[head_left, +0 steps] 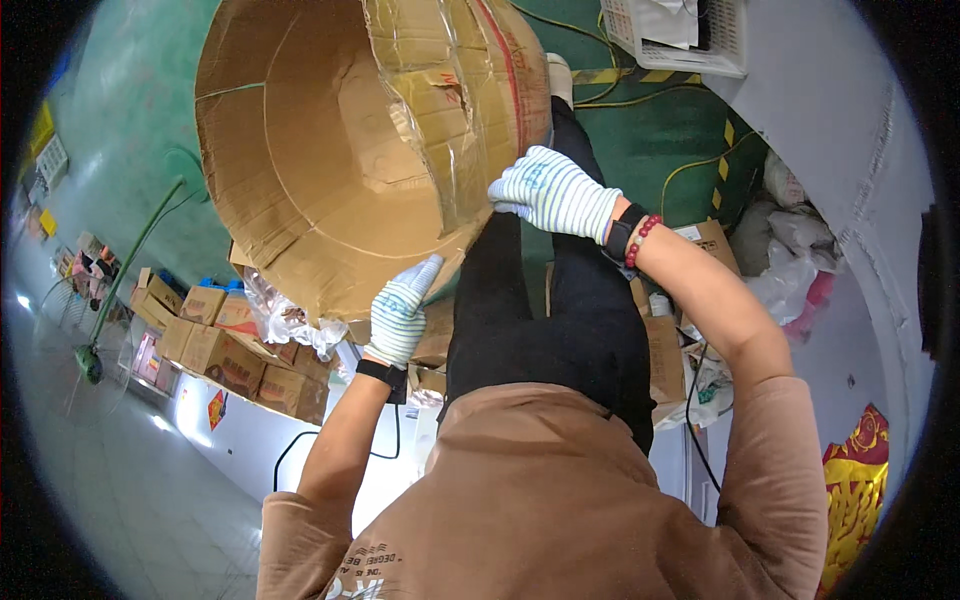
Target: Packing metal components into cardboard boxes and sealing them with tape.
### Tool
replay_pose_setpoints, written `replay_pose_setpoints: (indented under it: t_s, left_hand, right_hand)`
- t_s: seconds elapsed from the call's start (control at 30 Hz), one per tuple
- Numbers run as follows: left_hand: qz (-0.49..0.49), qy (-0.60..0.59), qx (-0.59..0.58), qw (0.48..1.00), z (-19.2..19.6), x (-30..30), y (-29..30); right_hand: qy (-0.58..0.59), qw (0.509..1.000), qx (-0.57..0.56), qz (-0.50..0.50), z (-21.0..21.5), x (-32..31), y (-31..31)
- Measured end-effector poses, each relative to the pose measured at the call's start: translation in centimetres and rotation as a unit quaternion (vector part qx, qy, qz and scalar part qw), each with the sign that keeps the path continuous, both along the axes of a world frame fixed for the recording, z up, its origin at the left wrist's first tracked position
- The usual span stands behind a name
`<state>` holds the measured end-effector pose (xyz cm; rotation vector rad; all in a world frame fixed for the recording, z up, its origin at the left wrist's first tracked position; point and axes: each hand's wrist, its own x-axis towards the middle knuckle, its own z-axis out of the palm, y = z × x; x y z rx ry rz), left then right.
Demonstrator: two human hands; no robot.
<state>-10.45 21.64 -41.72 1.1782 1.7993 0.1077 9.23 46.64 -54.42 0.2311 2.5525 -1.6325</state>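
Cardboard carton (330,190), large and creased, with its wide mouth turned into view, held in front of the black trousers (540,345), mostly to the left, over the green floor (625,140). Clamped, by the look of it, at the near corner beside the taped flap (440,110) with the right hand (557,190); laid against the near edge with the left hand (400,312), cannot tell whether gripping or merely touching. Probably a matter of steadying and positioning at this point. For any next move, best to hold both sides evenly, with soft cardboard likely to buckle under lopsided pressure. Marked in red on the flap and outer side. Also visible: dark lettering on the brown shirt (540,470), print on the stacked boxes (235,360), too small to make out, and a red diamond-shaped sign (217,409).
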Motion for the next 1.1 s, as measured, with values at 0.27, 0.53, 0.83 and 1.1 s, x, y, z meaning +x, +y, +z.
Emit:
replay_pose_setpoints:
  t_s: [0.27, 0.53, 0.83, 1.1]
  left_hand:
    - [-0.015, 0.007, -0.008, 1.0, -0.2, -0.5, -0.7]
    - [-0.039, -0.024, -0.007, 0.999, 0.2, -0.2, -0.5]
    - [0.273, -0.339, -0.253, 0.864, 1.5, -1.5, 2.5]
    - [0.429, -0.3, -0.089, 0.847, -13.0, -11.3, 25.1]
  right_hand:
    - [0.015, 0.993, 0.064, 0.097, 0.4, -1.3, 0.0]
    - [-0.133, 0.963, 0.175, 0.157, -8.6, 1.8, -3.4]
    - [-0.165, 0.962, 0.207, 0.065, -10.3, 5.1, -5.4]
    - [-0.209, 0.957, 0.196, 0.05, -4.1, -0.2, -9.8]
